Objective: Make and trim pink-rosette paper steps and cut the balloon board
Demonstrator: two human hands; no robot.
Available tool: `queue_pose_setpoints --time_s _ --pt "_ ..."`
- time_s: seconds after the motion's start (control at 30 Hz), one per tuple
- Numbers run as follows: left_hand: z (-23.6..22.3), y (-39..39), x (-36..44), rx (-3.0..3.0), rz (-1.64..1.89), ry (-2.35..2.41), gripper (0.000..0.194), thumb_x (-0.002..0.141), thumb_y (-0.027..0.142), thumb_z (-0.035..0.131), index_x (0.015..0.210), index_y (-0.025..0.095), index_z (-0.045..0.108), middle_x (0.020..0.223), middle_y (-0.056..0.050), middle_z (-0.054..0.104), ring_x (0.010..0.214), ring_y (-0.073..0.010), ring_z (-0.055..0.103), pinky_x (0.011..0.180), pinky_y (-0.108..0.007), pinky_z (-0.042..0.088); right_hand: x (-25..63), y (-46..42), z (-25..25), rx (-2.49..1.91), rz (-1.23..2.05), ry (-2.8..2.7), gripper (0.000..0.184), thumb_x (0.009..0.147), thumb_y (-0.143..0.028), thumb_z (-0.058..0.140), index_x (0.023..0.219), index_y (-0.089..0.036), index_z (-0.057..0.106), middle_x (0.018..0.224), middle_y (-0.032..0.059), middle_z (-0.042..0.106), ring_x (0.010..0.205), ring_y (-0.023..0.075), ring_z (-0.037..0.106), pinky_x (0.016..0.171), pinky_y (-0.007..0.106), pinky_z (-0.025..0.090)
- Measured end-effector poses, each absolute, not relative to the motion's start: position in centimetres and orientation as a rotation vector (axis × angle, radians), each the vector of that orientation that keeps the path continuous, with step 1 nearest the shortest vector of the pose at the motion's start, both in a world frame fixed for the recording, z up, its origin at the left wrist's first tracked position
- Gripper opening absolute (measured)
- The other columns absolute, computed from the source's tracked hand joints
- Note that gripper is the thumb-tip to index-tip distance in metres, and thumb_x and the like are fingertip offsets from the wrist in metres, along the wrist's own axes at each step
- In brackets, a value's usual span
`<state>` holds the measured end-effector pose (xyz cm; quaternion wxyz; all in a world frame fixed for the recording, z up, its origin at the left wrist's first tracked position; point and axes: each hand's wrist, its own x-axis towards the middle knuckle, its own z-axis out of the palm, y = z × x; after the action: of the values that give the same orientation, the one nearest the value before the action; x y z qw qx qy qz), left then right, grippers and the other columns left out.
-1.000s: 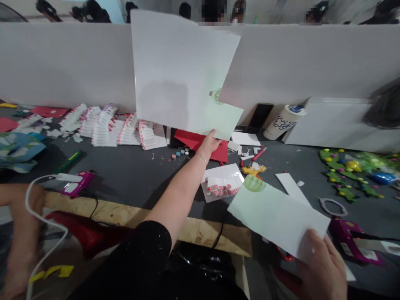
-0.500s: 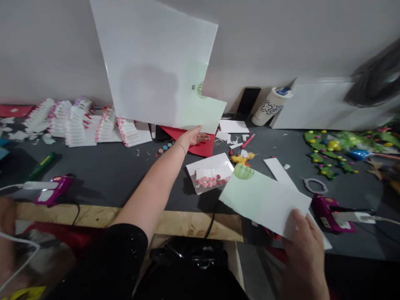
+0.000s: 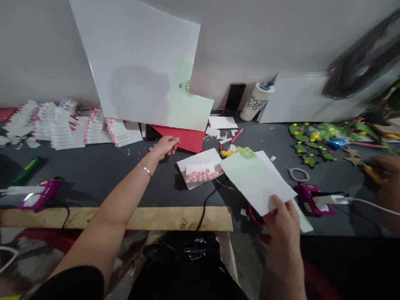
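Note:
My left hand hovers above the desk beside a red folded card. Its fingers are curled together, and nothing shows between them. Behind it, a large white sheet with a pale green cut corner and a printed balloon leans against the wall. Between thumb and fingers, my right hand holds a cut piece of paper, white fading to pale green with a green balloon print. In the middle lies a small white card carrying a packet of rose-topped white sticks.
Fans of white sticks line the back left. A phone and a patterned cup stand by the wall. Purple power blocks sit on both sides, with cables. Green decorations lie right, near another person's hand.
My left hand has drawn back left from the large sheet, and its fingers have curled in. My right hand still holds the cut paper, now tilted more steeply. The view has shifted rightward.

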<state>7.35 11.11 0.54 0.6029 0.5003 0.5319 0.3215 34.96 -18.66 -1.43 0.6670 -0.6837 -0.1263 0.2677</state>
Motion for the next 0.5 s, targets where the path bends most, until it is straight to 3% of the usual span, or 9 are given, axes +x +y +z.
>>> queue_pose_setpoints --time_s 0.1,0.27,0.4,0.5 --pt "0.1 7.7 5.2 1.355 0.7 1.354 0.012 0.073 0.026 0.077 0.065 0.02 0.07 0.048 0.0 0.055 0.046 -0.0155 0.05 0.057 -0.028 0.04 34.4 -17.9 -1.2 -1.457 0.613 -0.216 0.048 0.062 -0.035 0.074 0.106 -0.02 0.064 0.086 0.0001 0.064 0.063 0.0108 0.054 0.051 0.021 0.042" --pt "-0.6 4.5 5.8 1.751 0.711 1.41 0.01 0.062 0.017 0.078 0.067 0.022 0.072 0.068 -0.005 0.063 0.08 -0.0263 0.061 0.083 -0.033 0.044 33.6 -17.8 -0.3 -1.358 0.628 -0.28 0.053 0.061 -0.034 0.076 0.111 -0.022 0.062 0.099 0.0026 0.067 0.074 0.0117 0.059 0.056 0.02 0.045" --pt "-0.6 3.8 7.0 1.897 0.64 1.454 0.015 0.06 0.01 0.074 0.069 0.022 0.07 0.072 -0.004 0.059 0.085 -0.0266 0.06 0.087 -0.035 0.044 33.4 -18.5 -0.7 -1.373 0.67 -0.29 0.056 0.062 -0.037 0.078 0.113 -0.023 0.06 0.1 0.0024 0.068 0.072 0.0113 0.06 0.051 0.017 0.042" --pt "-0.6 3.6 7.4 1.9 0.624 1.452 0.016 0.06 0.007 0.071 0.064 0.021 0.066 0.072 -0.003 0.057 0.082 -0.0247 0.059 0.085 -0.035 0.045 33.2 -18.4 -1.1 -1.351 0.701 -0.313 0.054 0.064 -0.038 0.078 0.113 -0.024 0.06 0.1 0.0022 0.069 0.078 0.0133 0.063 0.057 0.021 0.048"
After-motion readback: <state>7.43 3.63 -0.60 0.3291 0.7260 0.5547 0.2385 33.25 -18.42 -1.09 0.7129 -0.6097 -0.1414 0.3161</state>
